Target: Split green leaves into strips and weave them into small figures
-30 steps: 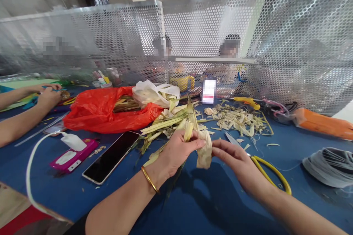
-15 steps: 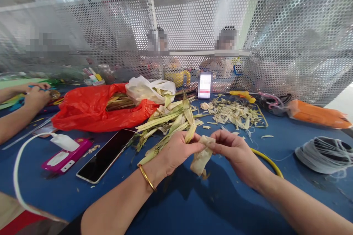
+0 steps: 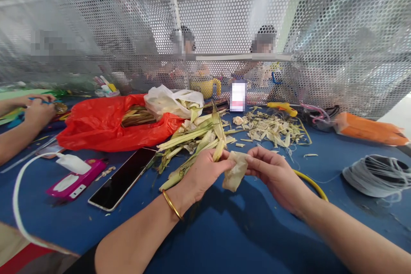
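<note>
A pale, flattened piece of dried corn husk [image 3: 235, 173] hangs between my two hands above the blue table. My left hand [image 3: 208, 169], with a gold bangle at its wrist, pinches the husk's left side between thumb and fingers. On the husk's upper right edge, the thumb and fingers of my right hand [image 3: 268, 171] are closed. Behind my left hand lies a heap of long greenish-yellow husks [image 3: 195, 141]. Farther back, a pile of small husk scraps [image 3: 272, 128] spreads out. The fingertips behind the piece are partly hidden.
To the left are a red plastic bag [image 3: 93, 124], a white bag [image 3: 170, 100], a dark phone [image 3: 123, 180] and a magenta power strip [image 3: 77, 180]. A lit phone [image 3: 237, 96] leans at the mesh partition [image 3: 224, 17]. A line spool [image 3: 375, 175] sits right; a co-worker's hands [image 3: 40, 109] work far left.
The husk piece has turned in my fingers and now shows a broader, flatter face. Both hands stay close together. The whole view has shifted slightly.
</note>
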A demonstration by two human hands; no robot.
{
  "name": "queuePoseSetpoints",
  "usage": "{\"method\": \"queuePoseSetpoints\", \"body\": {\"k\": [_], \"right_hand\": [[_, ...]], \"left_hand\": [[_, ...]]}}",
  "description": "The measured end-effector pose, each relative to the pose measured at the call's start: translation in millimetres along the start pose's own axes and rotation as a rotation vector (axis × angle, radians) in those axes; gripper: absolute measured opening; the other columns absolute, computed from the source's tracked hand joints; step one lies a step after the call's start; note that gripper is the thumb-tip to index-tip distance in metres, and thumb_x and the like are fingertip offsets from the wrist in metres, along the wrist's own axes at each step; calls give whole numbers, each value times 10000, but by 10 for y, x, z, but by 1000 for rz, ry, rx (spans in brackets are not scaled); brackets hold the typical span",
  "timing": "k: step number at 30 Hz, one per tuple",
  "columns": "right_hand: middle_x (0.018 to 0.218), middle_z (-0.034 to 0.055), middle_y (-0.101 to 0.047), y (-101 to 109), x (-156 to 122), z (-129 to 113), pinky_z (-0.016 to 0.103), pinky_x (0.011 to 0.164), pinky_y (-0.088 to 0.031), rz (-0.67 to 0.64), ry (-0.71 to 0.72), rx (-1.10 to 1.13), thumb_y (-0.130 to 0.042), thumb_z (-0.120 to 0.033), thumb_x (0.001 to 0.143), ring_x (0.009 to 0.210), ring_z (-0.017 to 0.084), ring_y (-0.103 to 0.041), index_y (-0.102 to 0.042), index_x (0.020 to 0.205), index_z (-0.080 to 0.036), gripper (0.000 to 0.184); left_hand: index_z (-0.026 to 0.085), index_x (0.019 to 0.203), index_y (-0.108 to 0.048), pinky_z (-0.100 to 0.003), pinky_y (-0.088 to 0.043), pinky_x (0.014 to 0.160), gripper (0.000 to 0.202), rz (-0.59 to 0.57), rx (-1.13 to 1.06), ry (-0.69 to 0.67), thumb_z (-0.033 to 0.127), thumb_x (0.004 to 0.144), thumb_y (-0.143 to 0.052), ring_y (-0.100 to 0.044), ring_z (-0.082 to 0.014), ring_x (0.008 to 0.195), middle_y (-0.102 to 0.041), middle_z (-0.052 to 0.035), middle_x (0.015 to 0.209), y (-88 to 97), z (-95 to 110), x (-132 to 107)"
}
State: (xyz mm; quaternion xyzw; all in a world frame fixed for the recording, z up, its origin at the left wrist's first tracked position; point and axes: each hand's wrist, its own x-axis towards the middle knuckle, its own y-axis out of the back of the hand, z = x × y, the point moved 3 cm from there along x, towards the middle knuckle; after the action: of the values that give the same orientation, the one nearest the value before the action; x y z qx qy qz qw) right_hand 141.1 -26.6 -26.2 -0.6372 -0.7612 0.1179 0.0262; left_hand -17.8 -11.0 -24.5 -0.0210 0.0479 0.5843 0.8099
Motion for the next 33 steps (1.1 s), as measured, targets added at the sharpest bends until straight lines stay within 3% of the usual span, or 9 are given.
{"method": "queuePoseSetpoints", "body": {"k": [7, 12, 18, 26, 33], "right_hand": [[652, -14, -632, -50, -25, 50, 243, 592, -430, -98, -95, -27, -779, -313, 668, 584, 103, -555, -621, 754, -157, 238], [622, -15, -620, -22, -4, 45, 253, 603, -455, 1, -74, 10, -766, -349, 673, 576, 104, -549, -614, 711, -157, 248], [588, -29, -595, 38, 31, 33, 201, 513, -400, 139, -15, 11, -778, -372, 661, 525, 74, -503, -603, 681, -159, 277], [543, -18, -631, 235, 105, -81, 203, 486, -487, 327, 60, 80, -837, -356, 549, 477, 93, -569, -569, 637, -173, 336], [515, -22, -622, 373, 166, -177, 182, 447, -511, 449, 145, 105, -828, -290, 544, 444, 84, -565, -566, 620, -170, 297]], "left_hand": [[161, 666, -657, -233, -391, 602, 87, 12, -67, 4, 203, 738, -630, -496, -111, 590, -612, 0, 656, -12, 3, 2], [171, 701, -655, -217, -385, 581, 129, 4, -83, 8, 290, 723, -699, -487, -98, 568, -586, 27, 604, -29, 22, -17], [165, 727, -687, -250, -452, 689, 124, -204, -40, 86, 282, 707, -723, -594, -141, 660, -676, -12, 686, -112, -80, -32], [168, 640, -655, -241, -428, 688, 197, -231, 71, 107, 335, 724, -720, -586, -131, 639, -696, -16, 614, -46, -125, -17], [175, 666, -694, -262, -402, 753, 176, -246, 137, 89, 344, 703, -729, -608, -151, 727, -731, -21, 697, -46, -103, -23]]}}
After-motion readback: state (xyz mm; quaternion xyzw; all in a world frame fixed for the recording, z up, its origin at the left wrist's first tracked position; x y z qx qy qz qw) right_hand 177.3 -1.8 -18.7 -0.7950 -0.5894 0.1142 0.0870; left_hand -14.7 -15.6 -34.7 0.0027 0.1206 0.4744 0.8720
